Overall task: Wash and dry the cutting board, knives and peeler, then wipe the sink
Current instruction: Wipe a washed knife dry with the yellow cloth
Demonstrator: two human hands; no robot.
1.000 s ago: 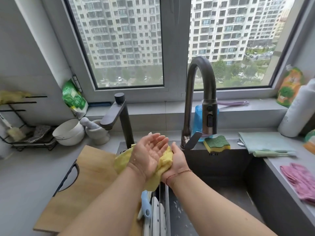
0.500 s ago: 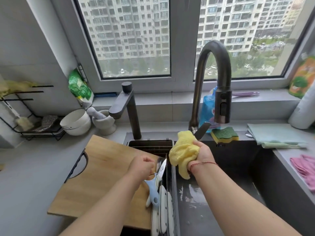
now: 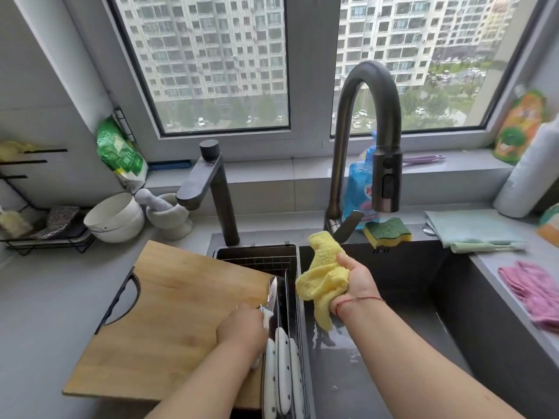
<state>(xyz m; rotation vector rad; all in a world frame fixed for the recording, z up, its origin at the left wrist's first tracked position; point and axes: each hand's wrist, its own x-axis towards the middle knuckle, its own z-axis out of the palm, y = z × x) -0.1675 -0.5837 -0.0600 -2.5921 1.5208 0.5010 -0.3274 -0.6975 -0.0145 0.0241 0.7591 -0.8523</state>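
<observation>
Over the dark sink (image 3: 499, 343), the right hand (image 3: 355, 282) holds a bunched yellow cloth (image 3: 322, 278), fingers curled tightly round it, with the loose end hanging toward the wet basin floor. Just left of the basin, a black drying rack (image 3: 272, 261) sits over the sink's left part. Three white-handled knives (image 3: 282, 373) lie side by side in it, handles toward the near edge, blades pointing far.

The left hand (image 3: 240, 329) is lowered at the rack's left edge, fingers curled down beside the knife handles. A pale, light-blue object, probably the peeler (image 3: 266, 313), shows at its fingertips. Whether the fingers actually grip it cannot be told.

The wooden cutting board (image 3: 169, 322) lies flat on the grey counter left of the rack, its right edge under the left hand, its black handle cut-out on the far-left side.

A tall arched tap (image 3: 372, 95) stands behind the basin, a lower angular tap (image 3: 211, 182) behind the rack. A yellow-and-green sponge (image 3: 388, 232) rests on the far rim. A folded pale green cloth (image 3: 472, 226) and a pink cloth (image 3: 532, 291) lie on the right counter.
</observation>
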